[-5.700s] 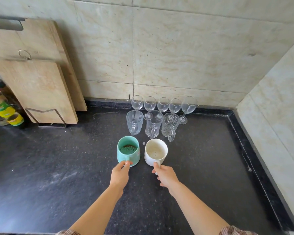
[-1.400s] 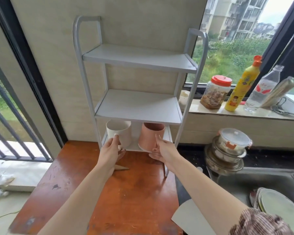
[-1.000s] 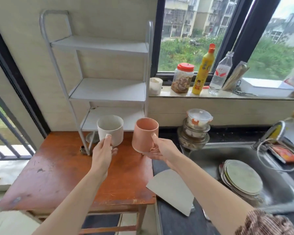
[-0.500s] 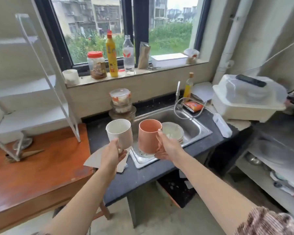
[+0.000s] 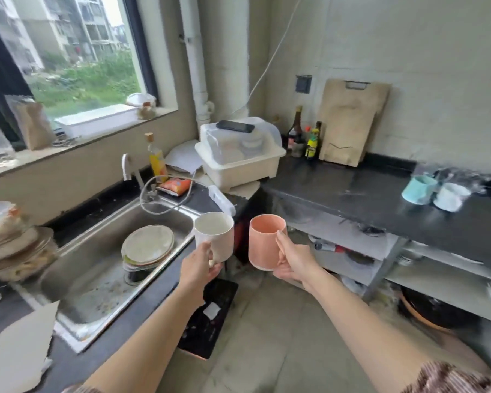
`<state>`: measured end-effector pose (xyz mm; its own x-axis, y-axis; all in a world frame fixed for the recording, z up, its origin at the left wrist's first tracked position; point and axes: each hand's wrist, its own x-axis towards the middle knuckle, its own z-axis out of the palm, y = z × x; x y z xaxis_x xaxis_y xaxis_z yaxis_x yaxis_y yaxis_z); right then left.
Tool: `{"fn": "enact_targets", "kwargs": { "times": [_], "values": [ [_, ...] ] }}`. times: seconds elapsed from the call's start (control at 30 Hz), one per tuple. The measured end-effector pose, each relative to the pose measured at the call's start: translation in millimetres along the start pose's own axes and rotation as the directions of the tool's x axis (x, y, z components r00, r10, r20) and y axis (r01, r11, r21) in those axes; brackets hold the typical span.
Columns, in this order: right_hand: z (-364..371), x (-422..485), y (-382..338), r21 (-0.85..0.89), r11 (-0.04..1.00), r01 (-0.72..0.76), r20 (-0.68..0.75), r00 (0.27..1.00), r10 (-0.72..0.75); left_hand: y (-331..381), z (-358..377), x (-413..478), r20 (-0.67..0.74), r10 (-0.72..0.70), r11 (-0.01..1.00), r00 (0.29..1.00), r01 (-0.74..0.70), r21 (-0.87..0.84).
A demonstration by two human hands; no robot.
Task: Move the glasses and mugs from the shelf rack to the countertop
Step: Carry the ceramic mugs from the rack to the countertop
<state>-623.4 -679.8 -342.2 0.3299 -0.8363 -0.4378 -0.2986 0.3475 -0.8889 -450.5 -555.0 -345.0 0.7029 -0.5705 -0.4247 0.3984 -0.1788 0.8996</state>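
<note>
mid-carry view, both mugs upright and airborne between the sink [image 5: 102, 268] and the dark countertop [image 5: 366, 199]. the left hand [image 5: 200, 269] is closed around the handle side of the white mug [image 5: 214, 236]; the handle itself is hidden behind the fingers, so the exact grip cannot be told. the right hand [image 5: 291, 260] is wrapped on the side of the pink mug [image 5: 265, 241], thumb lying up the wall toward the rim and the other fingers curled under and behind. both mouths face up and the two vessels are level and apart, not touching, which suits carrying a pair at once without knocking them together. neither mug rests on any surface; open floor lies beneath them. on the countertop at the far right stand a teal mug [image 5: 418, 190] and a second white mug [image 5: 451, 195], just beside each other, with blurred clear glassware behind them, too smeared to count. this grouping is probably the deposit area, so the bare stretch of counter near it is the likely landing spot. the shelf rack is out of view. a covered dish rack [image 5: 241, 154] and a cutting board [image 5: 350, 120] sit further along the wall, well clear of the drop zone.
</note>
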Motion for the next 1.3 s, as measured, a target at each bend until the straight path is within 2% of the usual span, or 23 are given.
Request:
{"fn": "enact_targets", "kwargs": {
  "times": [0.17,0.33,0.47,0.6,0.83,1.03,1.2,1.3],
  "values": [
    [-91,37,10,0.044,0.999,-0.019,-0.167,0.986,0.026,-11,113,22,0.149,-0.034,0.995,0.988,0.02,0.093],
    [-181,81,9,0.118,0.991,-0.062,-0.299,0.949,0.096,-26,233,45,0.305,-0.095,0.985,0.948,0.044,0.17],
    [-248,119,-2,0.152,0.986,-0.073,-0.42,0.898,0.131,-33,325,65,0.386,-0.153,0.97,0.91,0.063,0.236],
    [-306,152,-6,0.225,0.968,-0.11,-0.483,0.851,0.209,-40,407,80,0.464,-0.189,0.938,0.865,0.019,0.346],
    [-404,185,-4,0.322,0.934,-0.153,-0.606,0.725,0.328,-55,524,81,0.562,-0.278,0.912,0.779,0.03,0.41],
    [-503,220,-1,0.382,0.906,-0.181,-0.624,0.672,0.397,-74,629,68,0.562,-0.378,0.874,0.736,0.082,0.48],
    [-595,261,5,0.4,0.887,-0.231,-0.583,0.683,0.441,-101,723,55,0.528,-0.421,0.843,0.738,0.104,0.527],
    [-652,284,8,0.4,0.866,-0.3,-0.54,0.686,0.487,-117,777,46,0.501,-0.48,0.825,0.72,0.178,0.536]
  ]
}}
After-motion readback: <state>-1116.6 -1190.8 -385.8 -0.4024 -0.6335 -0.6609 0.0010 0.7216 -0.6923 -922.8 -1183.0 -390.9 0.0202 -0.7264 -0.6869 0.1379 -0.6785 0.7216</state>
